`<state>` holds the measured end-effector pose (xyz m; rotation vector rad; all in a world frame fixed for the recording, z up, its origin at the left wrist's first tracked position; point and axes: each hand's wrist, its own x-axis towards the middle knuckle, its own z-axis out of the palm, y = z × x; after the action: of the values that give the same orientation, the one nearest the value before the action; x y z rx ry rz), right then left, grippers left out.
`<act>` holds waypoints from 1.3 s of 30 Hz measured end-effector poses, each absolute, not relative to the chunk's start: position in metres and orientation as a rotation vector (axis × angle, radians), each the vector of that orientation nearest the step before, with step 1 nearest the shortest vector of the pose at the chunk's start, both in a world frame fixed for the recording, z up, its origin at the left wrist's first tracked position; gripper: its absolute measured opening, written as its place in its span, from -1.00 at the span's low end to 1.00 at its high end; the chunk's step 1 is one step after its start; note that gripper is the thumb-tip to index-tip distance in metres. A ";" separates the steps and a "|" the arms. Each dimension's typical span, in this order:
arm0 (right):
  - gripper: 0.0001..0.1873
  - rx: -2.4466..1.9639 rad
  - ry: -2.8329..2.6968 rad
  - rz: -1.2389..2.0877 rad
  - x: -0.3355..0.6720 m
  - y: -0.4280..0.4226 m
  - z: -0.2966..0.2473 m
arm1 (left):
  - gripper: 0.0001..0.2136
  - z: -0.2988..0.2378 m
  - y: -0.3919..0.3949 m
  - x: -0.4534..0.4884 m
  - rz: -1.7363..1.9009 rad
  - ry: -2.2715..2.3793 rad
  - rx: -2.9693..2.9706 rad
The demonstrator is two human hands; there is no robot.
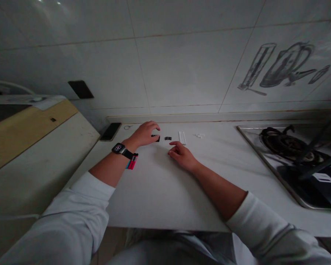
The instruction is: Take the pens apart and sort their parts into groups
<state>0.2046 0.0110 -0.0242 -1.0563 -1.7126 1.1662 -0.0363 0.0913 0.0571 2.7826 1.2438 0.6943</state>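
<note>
My left hand [145, 133], with a black watch [118, 148] on its wrist, rests on the white counter [160, 187] and pinches a small black piece [156, 138] between thumb and fingertips. A second small black piece [168, 138] lies just to its right. My right hand [182, 154] lies on the counter below that piece, fingers loosely curled, forefinger stretched left, holding nothing. A white ribbed strip [182, 137] and a small white part [199, 135] lie further right.
A dark phone [110, 131] lies at the counter's back left, with a small ring [127, 127] beside it. Red and blue pen-like sticks [132, 162] lie under my left wrist. A gas hob [295, 154] fills the right side. A lower cabinet [41, 147] stands to the left.
</note>
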 end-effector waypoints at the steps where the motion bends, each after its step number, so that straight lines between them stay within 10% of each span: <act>1: -0.57 -1.060 -1.714 1.169 0.205 0.011 -0.024 | -0.79 0.065 0.084 -0.034 0.772 1.245 2.769; 15: -0.77 -1.141 -1.863 1.056 0.211 0.008 -0.008 | -0.56 0.029 -0.012 0.018 0.929 1.236 1.883; 39: -0.80 -1.164 -2.339 0.609 0.209 -0.005 -0.003 | -0.62 0.007 -0.006 0.002 0.456 1.208 2.450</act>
<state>0.2094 -0.0054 -0.0027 -1.1640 -2.3391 0.6088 0.0024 -0.0065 0.0074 2.4497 1.2078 0.4558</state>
